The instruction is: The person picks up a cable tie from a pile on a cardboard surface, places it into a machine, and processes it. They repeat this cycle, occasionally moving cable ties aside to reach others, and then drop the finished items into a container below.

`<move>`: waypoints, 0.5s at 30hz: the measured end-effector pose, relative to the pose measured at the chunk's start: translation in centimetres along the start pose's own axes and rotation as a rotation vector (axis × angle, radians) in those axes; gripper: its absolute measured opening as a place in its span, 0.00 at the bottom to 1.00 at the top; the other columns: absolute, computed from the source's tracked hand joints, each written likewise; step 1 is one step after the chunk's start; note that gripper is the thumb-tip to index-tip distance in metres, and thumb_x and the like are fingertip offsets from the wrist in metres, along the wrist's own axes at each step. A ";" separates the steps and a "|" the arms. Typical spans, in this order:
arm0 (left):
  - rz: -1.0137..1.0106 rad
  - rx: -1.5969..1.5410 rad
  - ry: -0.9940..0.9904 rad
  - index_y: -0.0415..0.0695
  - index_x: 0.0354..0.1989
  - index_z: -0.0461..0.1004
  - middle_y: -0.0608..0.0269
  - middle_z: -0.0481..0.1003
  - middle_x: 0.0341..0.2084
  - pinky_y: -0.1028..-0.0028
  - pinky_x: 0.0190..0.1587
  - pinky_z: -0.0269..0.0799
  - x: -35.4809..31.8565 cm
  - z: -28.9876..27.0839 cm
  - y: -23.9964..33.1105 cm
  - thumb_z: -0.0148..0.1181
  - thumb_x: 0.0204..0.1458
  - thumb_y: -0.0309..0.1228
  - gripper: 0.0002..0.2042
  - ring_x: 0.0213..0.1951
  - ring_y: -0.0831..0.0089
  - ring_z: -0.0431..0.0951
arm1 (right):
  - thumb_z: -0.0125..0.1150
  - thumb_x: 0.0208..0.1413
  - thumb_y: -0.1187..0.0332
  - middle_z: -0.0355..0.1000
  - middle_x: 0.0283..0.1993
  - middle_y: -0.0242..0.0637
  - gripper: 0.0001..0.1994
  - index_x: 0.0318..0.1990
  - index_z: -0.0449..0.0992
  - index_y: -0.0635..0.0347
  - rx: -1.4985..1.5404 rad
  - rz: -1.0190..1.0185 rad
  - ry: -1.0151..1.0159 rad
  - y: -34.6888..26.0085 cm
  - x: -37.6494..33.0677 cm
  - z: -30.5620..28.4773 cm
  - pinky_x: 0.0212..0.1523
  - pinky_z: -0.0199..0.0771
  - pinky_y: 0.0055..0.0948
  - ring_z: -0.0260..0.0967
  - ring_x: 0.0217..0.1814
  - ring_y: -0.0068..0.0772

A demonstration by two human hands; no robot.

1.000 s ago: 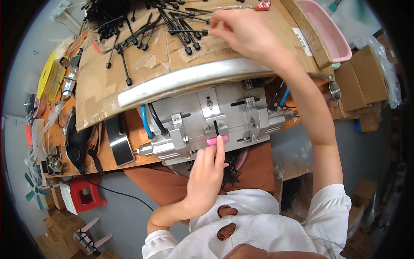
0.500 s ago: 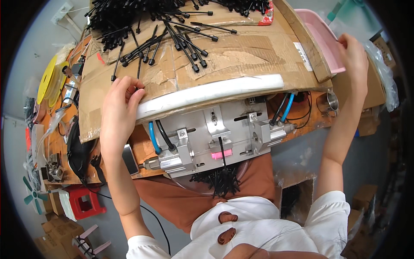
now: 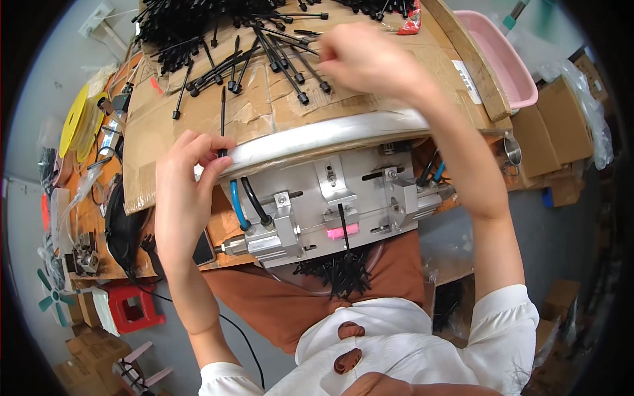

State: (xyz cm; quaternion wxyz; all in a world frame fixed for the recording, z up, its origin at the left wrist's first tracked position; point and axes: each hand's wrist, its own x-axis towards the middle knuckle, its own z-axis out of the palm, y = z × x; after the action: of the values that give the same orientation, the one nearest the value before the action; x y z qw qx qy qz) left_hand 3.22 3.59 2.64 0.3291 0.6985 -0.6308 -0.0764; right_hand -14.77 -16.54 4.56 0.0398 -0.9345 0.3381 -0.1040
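One black rod (image 3: 223,113) pinched in the left hand (image 3: 185,165) – many more lie loose on the cardboard (image 3: 353,99)
Left fingers are narrowed on the rod's lower end; the right hand (image 3: 363,56) is curled and blurred, so I cannot tell if it holds anything; one fixture rod (image 3: 343,221) crosses the pink piece (image 3: 335,233); the lap bunch (image 3: 337,274) looks done, the heap (image 3: 175,33) left – bare cardboard gives room between the hands, bounded by the white strip (image 3: 337,132) and raised right-hand edge (image 3: 469,59)
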 end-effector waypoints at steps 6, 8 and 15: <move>0.009 -0.041 0.054 0.36 0.36 0.75 0.61 0.69 0.26 0.77 0.36 0.66 -0.8 -0.1 -0.3 0.59 0.43 0.16 0.09 0.28 0.74 0.69 | 0.59 0.51 0.67 0.76 0.34 0.45 0.08 0.35 0.76 0.62 -0.591 0.661 0.188 13.8 -10.1 -9.6 0.38 0.71 0.38 0.74 0.39 0.46; 0.024 -0.047 0.049 0.36 0.36 0.75 0.61 0.70 0.27 0.77 0.36 0.66 -0.7 0.2 -0.2 0.59 0.44 0.16 0.09 0.28 0.74 0.69 | 0.59 0.51 0.66 0.76 0.37 0.45 0.10 0.37 0.77 0.62 -0.639 0.730 0.207 17.5 -10.6 -9.6 0.40 0.71 0.37 0.74 0.41 0.46; 0.020 0.004 0.114 0.36 0.36 0.75 0.61 0.70 0.28 0.76 0.36 0.67 -1.6 0.9 -0.4 0.58 0.44 0.15 0.09 0.28 0.73 0.69 | 0.55 0.54 0.74 0.76 0.34 0.47 0.07 0.39 0.75 0.67 -0.115 0.109 0.301 7.3 -1.3 -1.9 0.34 0.72 0.33 0.74 0.34 0.39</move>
State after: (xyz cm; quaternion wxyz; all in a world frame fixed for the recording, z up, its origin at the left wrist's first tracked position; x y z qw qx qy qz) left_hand 2.79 4.72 1.28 0.3639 0.6961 -0.6181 -0.0317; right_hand -20.69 -21.29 5.11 -0.0592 -0.8894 0.3957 -0.2211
